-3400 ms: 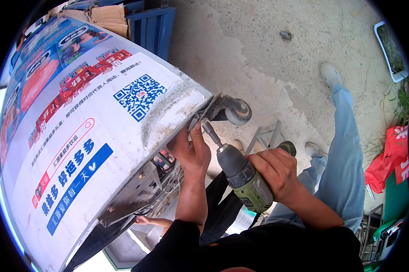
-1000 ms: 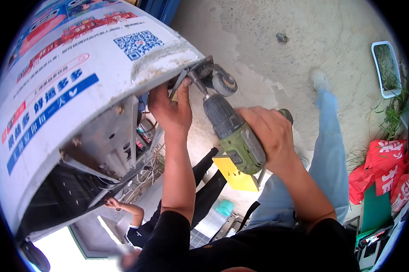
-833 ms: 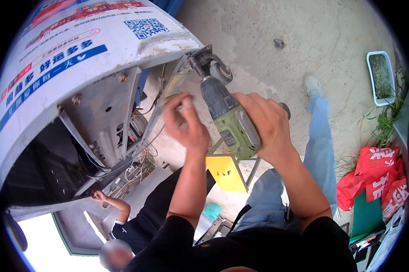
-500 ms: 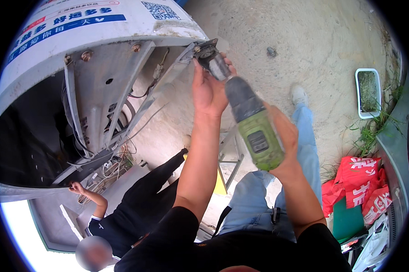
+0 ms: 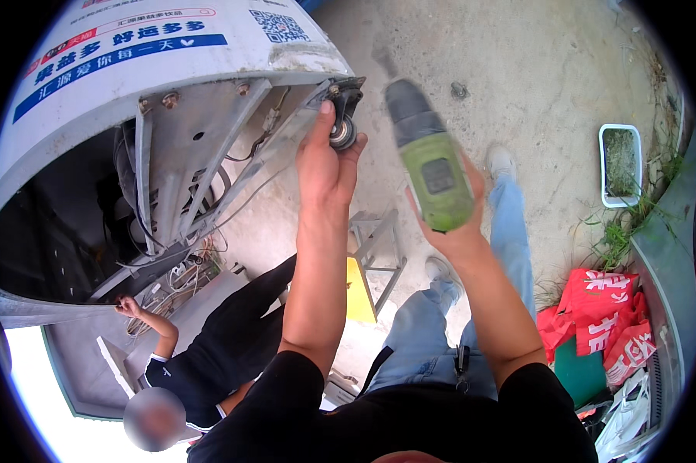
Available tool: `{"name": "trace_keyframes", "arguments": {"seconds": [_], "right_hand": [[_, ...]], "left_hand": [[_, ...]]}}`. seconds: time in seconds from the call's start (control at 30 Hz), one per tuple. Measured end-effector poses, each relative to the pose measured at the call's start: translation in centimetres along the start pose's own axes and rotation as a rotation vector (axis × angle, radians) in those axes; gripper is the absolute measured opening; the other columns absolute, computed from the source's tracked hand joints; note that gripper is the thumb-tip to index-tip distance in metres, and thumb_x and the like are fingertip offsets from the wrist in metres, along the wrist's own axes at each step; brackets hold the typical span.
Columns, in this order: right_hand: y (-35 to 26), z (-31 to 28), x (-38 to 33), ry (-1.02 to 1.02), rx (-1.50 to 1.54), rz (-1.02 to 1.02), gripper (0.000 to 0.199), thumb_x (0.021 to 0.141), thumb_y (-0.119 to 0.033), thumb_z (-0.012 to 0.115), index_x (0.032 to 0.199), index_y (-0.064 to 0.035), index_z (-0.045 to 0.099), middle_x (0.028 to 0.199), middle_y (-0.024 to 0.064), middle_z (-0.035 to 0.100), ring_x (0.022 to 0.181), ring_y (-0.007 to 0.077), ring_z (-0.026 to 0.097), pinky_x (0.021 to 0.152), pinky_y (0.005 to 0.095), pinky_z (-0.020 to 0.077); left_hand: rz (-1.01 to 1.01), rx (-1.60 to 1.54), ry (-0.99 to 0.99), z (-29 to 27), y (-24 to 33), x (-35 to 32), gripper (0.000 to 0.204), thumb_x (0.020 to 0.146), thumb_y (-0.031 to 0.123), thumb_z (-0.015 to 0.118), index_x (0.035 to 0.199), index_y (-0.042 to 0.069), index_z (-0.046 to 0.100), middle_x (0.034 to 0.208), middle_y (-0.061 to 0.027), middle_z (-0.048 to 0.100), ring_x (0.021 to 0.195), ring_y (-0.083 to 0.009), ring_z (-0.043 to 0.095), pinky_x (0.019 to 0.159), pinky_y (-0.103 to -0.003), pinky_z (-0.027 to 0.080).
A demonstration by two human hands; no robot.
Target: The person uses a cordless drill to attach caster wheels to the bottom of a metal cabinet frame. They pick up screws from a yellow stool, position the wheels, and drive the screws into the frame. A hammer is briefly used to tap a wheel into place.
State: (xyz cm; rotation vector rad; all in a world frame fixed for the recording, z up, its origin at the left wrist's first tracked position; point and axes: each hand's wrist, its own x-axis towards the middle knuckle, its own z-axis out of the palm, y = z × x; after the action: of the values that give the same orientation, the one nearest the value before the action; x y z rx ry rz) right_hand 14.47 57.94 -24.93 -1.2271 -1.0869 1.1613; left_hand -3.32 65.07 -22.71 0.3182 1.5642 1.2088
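Observation:
At the corner of a tipped metal cabinet frame (image 5: 201, 139), a caster wheel (image 5: 343, 133) on a dark mounting plate sits against the edge. My left hand (image 5: 325, 171) is closed around it, with the thumb up along the bracket. In my right hand (image 5: 464, 224) is a green and black cordless drill (image 5: 431, 166), fingers wrapped round its grip, which the body hides. The drill is held apart from the caster, to its right over the concrete ground, its nose pointing away from me. Its bit end is blurred.
Another person (image 5: 201, 355) in black is at the lower left, one hand on the cabinet's edge. A yellow-panelled metal stand (image 5: 361, 289) is below my left forearm. At the right are a white tub (image 5: 638, 154), red bags (image 5: 602, 309) and a green panel (image 5: 579, 374).
The drill has come away from the caster and swung up and to the right. My left hand has shifted slightly left, and the wheel now shows its round face.

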Motion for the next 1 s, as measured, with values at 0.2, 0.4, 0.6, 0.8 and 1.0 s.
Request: {"name": "trace_keyframes", "arguments": {"seconds": [0.2,0.4,0.6,0.8,1.0], "right_hand": [[-0.7,-0.7,-0.2,0.037,0.144,0.05,0.056,0.076,-0.002,0.077,0.13,0.001,0.065,0.113,0.0207,0.073,0.103,0.0372,0.073,0.091,0.0373,0.0561],[-1.1,0.1,0.3,-0.054,-0.02,0.057,0.049,0.079,-0.003,0.077,0.126,0.0009,0.066,0.109,0.0171,0.073,0.098,0.0308,0.074,0.086,0.0368,0.056],[-1.0,0.8,0.9,-0.092,-0.072,0.085,0.048,0.077,-0.001,0.077,0.124,0.0022,0.067,0.106,0.016,0.074,0.095,0.0288,0.074,0.084,0.0368,0.056],[-0.3,0.8,0.0,-0.072,0.076,0.071,0.061,0.074,0.0,0.077,0.134,0.001,0.063,0.114,0.0179,0.075,0.103,0.0314,0.074,0.09,0.0351,0.0552],[-1.3,0.7,0.3,-0.142,0.105,0.197,0.062,0.074,0.0,0.078,0.135,0.0011,0.063,0.114,0.0167,0.075,0.103,0.0252,0.074,0.092,0.0349,0.0555]], "left_hand": [[0.052,0.15,0.087,0.8,0.8,-1.8,0.025,0.104,0.03,0.071,0.11,0.006,0.07,0.091,0.0016,0.066,0.081,-0.009,0.06,0.073,-0.031,0.053],[0.103,0.209,0.093,0.8,1.0,-1.4,0.029,0.102,0.032,0.073,0.11,0.004,0.072,0.091,0.0015,0.068,0.078,-0.0087,0.06,0.072,-0.03,0.052],[0.12,0.286,0.111,0.4,0.9,-1.3,0.032,0.101,0.032,0.074,0.111,0.002,0.071,0.091,0.0005,0.069,0.078,-0.0086,0.06,0.072,-0.03,0.052],[0.173,0.4,0.147,0.8,1.3,-1.7,0.037,0.099,0.031,0.076,0.112,-0.003,0.069,0.091,-0.0021,0.068,0.077,-0.0095,0.06,0.068,-0.029,0.052],[0.216,0.449,0.139,1.2,1.6,-1.5,0.034,0.098,0.027,0.077,0.111,-0.003,0.068,0.091,-0.0018,0.067,0.075,-0.0095,0.06,0.067,-0.028,0.051]]}}
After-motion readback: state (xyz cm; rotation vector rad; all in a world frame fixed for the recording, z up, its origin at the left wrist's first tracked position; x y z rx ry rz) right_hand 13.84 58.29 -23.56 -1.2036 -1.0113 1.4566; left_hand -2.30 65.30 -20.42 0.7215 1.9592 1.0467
